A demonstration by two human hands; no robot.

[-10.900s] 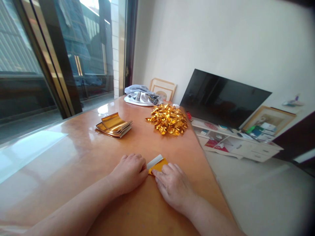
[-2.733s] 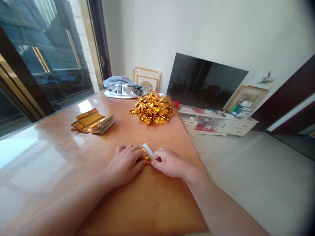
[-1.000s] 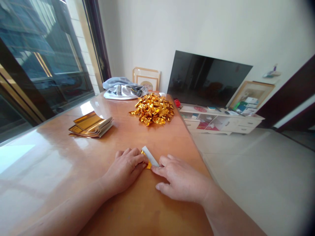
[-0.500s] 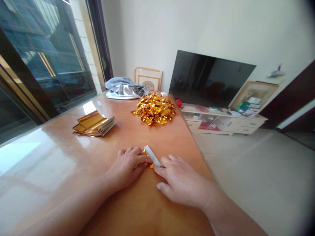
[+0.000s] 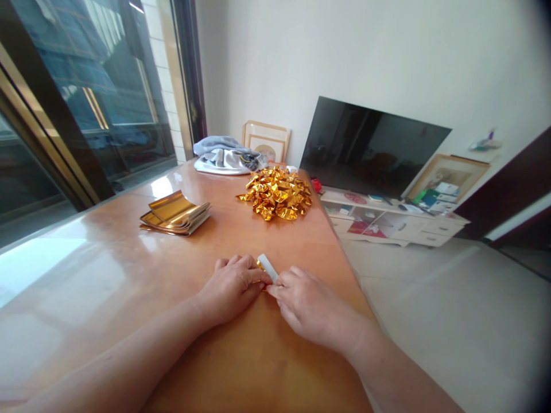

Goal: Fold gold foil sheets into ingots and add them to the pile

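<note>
A small piece of gold foil paper (image 5: 266, 266), white on its turned-up flap, lies on the glossy wooden table (image 5: 129, 269). My left hand (image 5: 232, 287) lies over its left part and presses it down. From the right, the fingertips of my right hand (image 5: 307, 304) pinch the paper at the base of the white flap. Most of the gold side is hidden under my fingers. Further back on the table are a pile of folded gold foil pieces (image 5: 278, 193) and a stack of flat gold foil sheets (image 5: 175, 213).
A bundle of grey and white cloth (image 5: 226, 160) lies at the table's far end, with picture frames (image 5: 267, 140) leaning on the wall behind. The table's right edge runs close to my right hand. Beyond it stand a dark TV (image 5: 370, 146) and a low white cabinet (image 5: 396, 221).
My right hand has closed in from the right onto the white flap. The paper has become narrower than in the oldest frame. The view has drifted slightly.
</note>
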